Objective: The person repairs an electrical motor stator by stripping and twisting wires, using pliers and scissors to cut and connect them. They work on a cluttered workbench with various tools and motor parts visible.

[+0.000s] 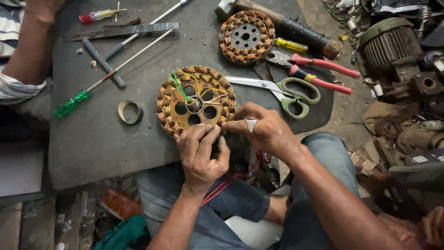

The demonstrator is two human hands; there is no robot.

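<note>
Wound stator (196, 101) sits mid-slab, both your hands at its near rim. Left hand (200, 155) fingertips bunched on the rim windings; right hand (259, 129) pinched on a thin wire there. Risk: tug too hard and you could snap the lead or nick coil insulation. Scissors (286, 92) lie just right of the stator, so mind the loose green and yellow leads (185, 85).
</note>
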